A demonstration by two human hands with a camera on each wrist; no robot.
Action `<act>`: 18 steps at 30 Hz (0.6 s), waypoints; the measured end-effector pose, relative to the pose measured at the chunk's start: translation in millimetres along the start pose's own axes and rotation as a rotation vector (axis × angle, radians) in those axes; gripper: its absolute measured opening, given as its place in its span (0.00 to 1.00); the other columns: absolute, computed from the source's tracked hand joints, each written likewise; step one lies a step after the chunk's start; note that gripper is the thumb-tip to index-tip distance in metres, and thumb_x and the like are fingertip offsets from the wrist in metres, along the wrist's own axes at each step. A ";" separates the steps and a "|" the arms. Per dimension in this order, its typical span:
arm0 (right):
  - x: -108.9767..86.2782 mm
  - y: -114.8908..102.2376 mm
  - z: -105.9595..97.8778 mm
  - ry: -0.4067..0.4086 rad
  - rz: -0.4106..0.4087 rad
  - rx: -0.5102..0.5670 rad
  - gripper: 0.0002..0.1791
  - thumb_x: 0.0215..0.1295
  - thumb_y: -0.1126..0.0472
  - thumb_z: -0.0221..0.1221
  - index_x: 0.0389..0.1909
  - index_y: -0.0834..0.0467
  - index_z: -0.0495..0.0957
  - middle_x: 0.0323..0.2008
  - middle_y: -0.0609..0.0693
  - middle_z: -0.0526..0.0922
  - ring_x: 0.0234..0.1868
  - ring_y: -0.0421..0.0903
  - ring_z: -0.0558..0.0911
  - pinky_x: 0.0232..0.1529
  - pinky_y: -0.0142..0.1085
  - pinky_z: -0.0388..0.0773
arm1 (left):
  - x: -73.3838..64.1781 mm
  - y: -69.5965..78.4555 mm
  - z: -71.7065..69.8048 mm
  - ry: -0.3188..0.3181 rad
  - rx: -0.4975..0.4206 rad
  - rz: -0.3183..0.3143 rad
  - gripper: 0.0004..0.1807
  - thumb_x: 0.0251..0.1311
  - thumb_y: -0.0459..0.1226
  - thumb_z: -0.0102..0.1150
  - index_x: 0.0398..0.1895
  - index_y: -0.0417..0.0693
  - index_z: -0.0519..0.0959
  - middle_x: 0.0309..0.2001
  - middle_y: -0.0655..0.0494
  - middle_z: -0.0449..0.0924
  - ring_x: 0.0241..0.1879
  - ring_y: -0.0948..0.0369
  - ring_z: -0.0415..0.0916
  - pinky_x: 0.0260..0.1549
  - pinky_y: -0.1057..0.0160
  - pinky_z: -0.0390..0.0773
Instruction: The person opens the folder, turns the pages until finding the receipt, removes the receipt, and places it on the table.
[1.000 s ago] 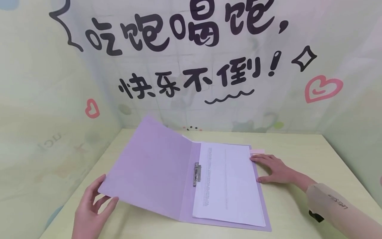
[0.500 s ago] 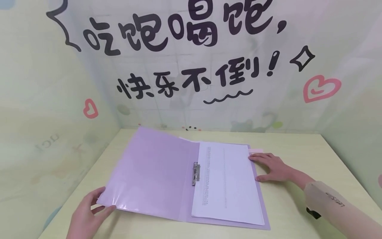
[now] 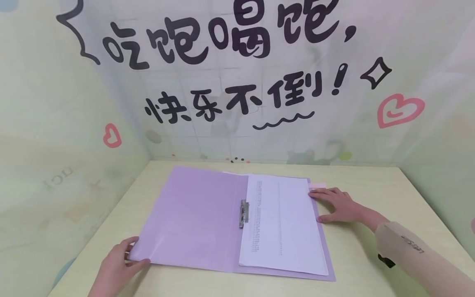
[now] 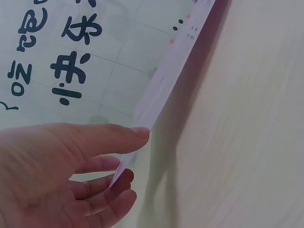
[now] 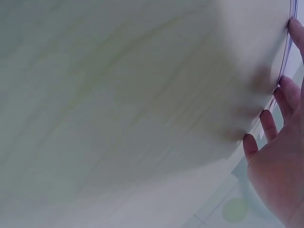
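A purple file folder [image 3: 193, 218] lies spread on the table in the head view. On its right half sits a stack of printed paper [image 3: 283, 227], beside a metal clip [image 3: 243, 214] near the spine. My left hand [image 3: 118, 266] pinches the near left corner of the cover between thumb and fingers. The left wrist view has the cover's edge [image 4: 164, 90] tilted a little above the table, with the thumb on one face and fingers on the other. My right hand [image 3: 341, 206] rests its fingertips along the folder's right edge, fingers mostly extended.
A pale wooden table [image 3: 371, 255] carries the folder. A pink tab [image 3: 317, 185] sticks out at the folder's upper right. Behind and at both sides hang printed sheets [image 3: 222, 140] with black lettering and pink hearts.
My left hand has lowered the folder's cover leftward and down, from steeply raised to nearly flat. My right hand has stayed at the right edge.
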State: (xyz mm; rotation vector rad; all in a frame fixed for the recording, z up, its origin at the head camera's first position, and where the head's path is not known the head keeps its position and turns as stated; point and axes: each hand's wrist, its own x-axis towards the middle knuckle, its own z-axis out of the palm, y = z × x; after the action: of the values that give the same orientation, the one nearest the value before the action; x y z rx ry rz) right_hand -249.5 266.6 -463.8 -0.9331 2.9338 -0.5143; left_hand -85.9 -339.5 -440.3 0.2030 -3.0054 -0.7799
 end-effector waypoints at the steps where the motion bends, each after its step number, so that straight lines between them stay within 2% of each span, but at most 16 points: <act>1: 0.3 0.0 -0.1 -0.004 0.004 0.000 0.45 0.55 0.37 0.67 0.70 0.54 0.67 0.72 0.56 0.66 0.63 0.65 0.67 0.51 0.54 0.64 | 1.3 -0.6 0.4 -0.010 0.011 -0.002 0.44 0.47 0.43 0.76 0.64 0.29 0.66 0.48 0.36 0.78 0.41 0.54 0.77 0.33 0.68 0.77; 5: 1.5 -0.6 -1.2 -0.015 0.018 0.002 0.45 0.55 0.37 0.66 0.70 0.53 0.66 0.72 0.56 0.65 0.63 0.64 0.66 0.50 0.54 0.63 | 6.2 -2.9 3.0 -0.044 0.038 -0.010 0.44 0.48 0.43 0.75 0.63 0.29 0.67 0.45 0.39 0.79 0.41 0.54 0.77 0.34 0.65 0.76; 13: 3.6 -2.1 -5.1 -0.017 0.015 0.006 0.45 0.54 0.37 0.67 0.70 0.54 0.66 0.72 0.56 0.66 0.61 0.64 0.67 0.49 0.53 0.64 | 9.1 -1.5 6.4 -0.051 0.048 0.004 0.41 0.47 0.44 0.76 0.60 0.29 0.69 0.45 0.36 0.75 0.42 0.52 0.78 0.36 0.64 0.77; 18: 3.7 -2.5 -4.6 -0.014 0.009 0.001 0.46 0.54 0.37 0.67 0.70 0.54 0.66 0.71 0.57 0.66 0.60 0.64 0.68 0.49 0.54 0.64 | 12.3 -3.3 7.9 -0.025 0.076 0.068 0.40 0.44 0.43 0.77 0.58 0.30 0.71 0.45 0.35 0.73 0.42 0.50 0.75 0.38 0.59 0.76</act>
State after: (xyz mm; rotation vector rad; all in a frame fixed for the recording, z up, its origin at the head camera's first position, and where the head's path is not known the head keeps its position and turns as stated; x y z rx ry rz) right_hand -251.7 264.0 -458.4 -0.9190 2.9237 -0.5068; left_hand -98.2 -340.3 -448.8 0.0933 -3.0497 -0.6677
